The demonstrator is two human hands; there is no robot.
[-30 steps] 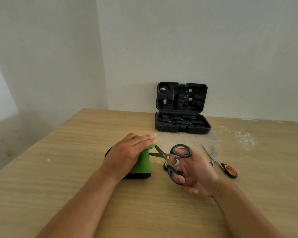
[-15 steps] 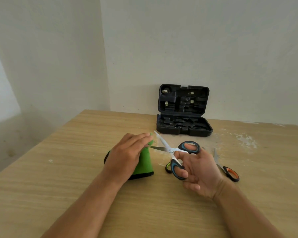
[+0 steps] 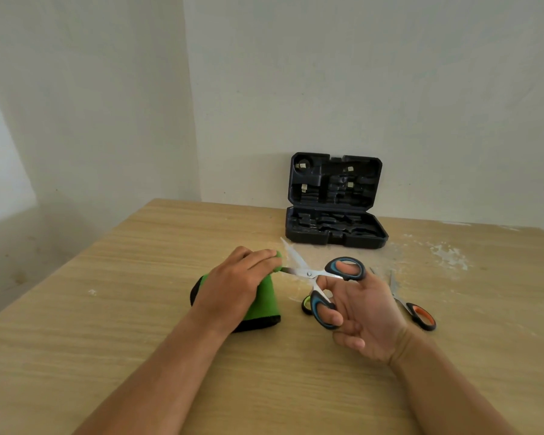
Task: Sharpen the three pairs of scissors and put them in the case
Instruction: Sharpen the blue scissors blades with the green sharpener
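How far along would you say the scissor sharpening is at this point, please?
Nothing looks finished: the open black case holds no scissors. In hand: the left hand steadies the green sharpener while the right hand works the blue-handled scissors, blades open, one at its tip. Left: the orange-handled scissors and a green-handled pair lie on the table, then casing all three.

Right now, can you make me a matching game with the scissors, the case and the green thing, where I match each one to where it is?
Things:
1. blue scissors
2. orange scissors
3. case
4. sharpener

Places:
A. open, at the back by the wall
B. under the left hand
C. lying on the table, to the right of the right hand
D. held in the right hand, blades open

Pairs: 1-D, 2-C, 3-A, 4-B
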